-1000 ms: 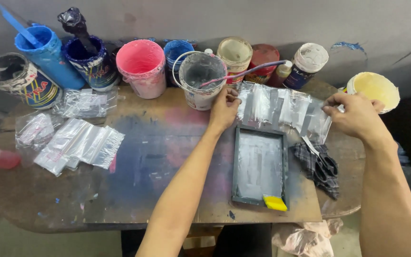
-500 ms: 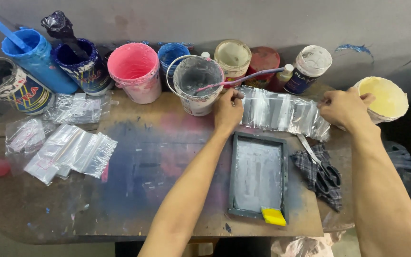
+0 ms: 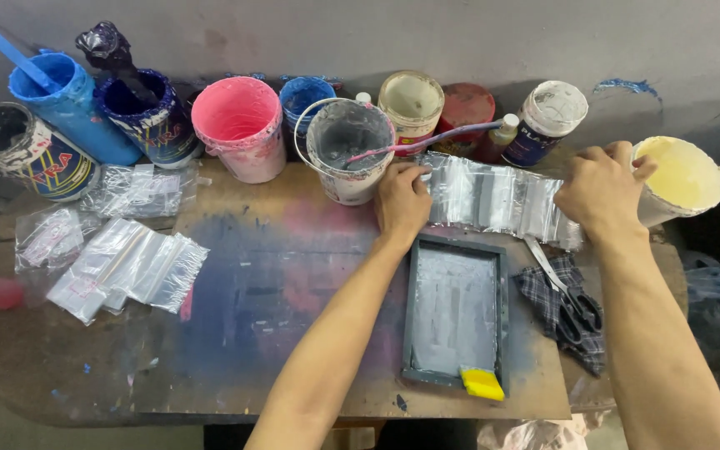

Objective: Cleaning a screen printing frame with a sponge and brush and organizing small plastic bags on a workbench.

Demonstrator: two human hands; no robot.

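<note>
Lying closest to the camera, a small yellow squeegee sits on the near edge of a grey framed screen, which lies flat on the stained wooden table. To the right of the frame a pair of black-handled scissors lies on a dark checked cloth. At the left side of the table lie several piles of clear plastic bags, well apart from both hands.

Beyond the frame, a row of overlapping clear plastic bags stretches across the table between the two hands. The left hand rests palm down on the left end of this row, fingers bent and pressing on the plastic. The right hand covers the right end, fingers curled over the edge of the bags; how firmly it pinches them I cannot tell.

Farther back, along the wall, stand paint buckets: a yellow one just beside the right hand, a grey one with a pink stick in it near the left hand, then a pink bucket and blue ones.
</note>
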